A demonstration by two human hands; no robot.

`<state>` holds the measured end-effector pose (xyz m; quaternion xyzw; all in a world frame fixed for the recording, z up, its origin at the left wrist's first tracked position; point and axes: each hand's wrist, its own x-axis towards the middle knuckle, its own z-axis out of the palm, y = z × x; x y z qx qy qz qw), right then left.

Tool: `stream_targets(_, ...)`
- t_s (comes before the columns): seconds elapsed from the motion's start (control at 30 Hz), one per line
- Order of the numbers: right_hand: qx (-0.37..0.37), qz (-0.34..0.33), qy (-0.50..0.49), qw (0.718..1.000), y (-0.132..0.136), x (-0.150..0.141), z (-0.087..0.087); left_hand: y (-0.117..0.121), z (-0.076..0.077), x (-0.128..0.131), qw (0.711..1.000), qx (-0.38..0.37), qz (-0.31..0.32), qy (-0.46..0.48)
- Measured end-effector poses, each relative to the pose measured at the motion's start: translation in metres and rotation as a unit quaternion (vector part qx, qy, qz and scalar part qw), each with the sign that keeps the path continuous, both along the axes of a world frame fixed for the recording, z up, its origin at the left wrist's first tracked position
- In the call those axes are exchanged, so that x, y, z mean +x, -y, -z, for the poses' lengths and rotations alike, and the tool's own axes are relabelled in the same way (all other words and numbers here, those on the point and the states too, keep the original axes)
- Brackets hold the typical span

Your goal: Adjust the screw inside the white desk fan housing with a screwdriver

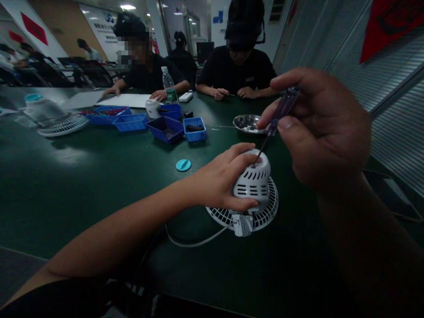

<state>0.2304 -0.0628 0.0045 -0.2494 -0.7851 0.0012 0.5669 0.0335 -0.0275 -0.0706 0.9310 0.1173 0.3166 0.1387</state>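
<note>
A small white electric fan (pixel 252 191) lies with its round grille down on the green table, its slotted motor housing facing up. My left hand (pixel 228 174) is wrapped round the housing from the left. Between the fingertips of my right hand (pixel 326 123) is the clear purplish handle of a screwdriver (pixel 282 110). Its thin shaft slants down to the left, and the tip meets the top of the housing. Whether it sits in a screw is too small to tell. A white cable (pixel 195 244) curves away from the fan's base. To the left lies a turquoise knob (pixel 183 165).
Behind the fan is a metal bowl (pixel 239 125) with white pieces in it. Several blue bins (pixel 165 130) stand farther left, near a water bottle (pixel 169 86). Another fan (pixel 49 117) lies at the far left. Two people sit across the table (pixel 109 190).
</note>
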Motion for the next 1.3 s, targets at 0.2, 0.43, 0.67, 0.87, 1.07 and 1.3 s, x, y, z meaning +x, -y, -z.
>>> stream_targets(0.2,0.029,0.026,0.015,0.999,0.0025,-0.0002,-0.0023,-0.0006,-0.0009,-0.0005,1.000,0.004,0.002,-0.002)
stream_targets(0.43,0.016,0.030,-0.029,0.999,0.0021,-0.0014,0.0004,-0.0011,0.0000,0.0000,1.000,0.017,0.005,0.005)
stream_targets(0.67,0.039,0.012,-0.025,0.999,-0.0027,-0.0007,0.0028,-0.0017,0.0007,0.0003,0.999,0.030,0.009,0.015)
stream_targets(0.87,-0.004,-0.045,-0.045,0.998,-0.0006,-0.0017,-0.0011,0.0000,-0.0007,-0.0011,1.000,0.022,-0.001,0.005)
stream_targets(1.07,-0.016,0.042,0.041,0.998,0.0047,0.0012,-0.0031,-0.0008,0.0003,0.0003,0.999,0.033,0.007,0.017)
stream_targets(1.3,-0.003,0.045,0.006,0.999,0.0034,0.0005,-0.0008,-0.0001,-0.0009,-0.0001,1.000,0.023,0.001,0.000)
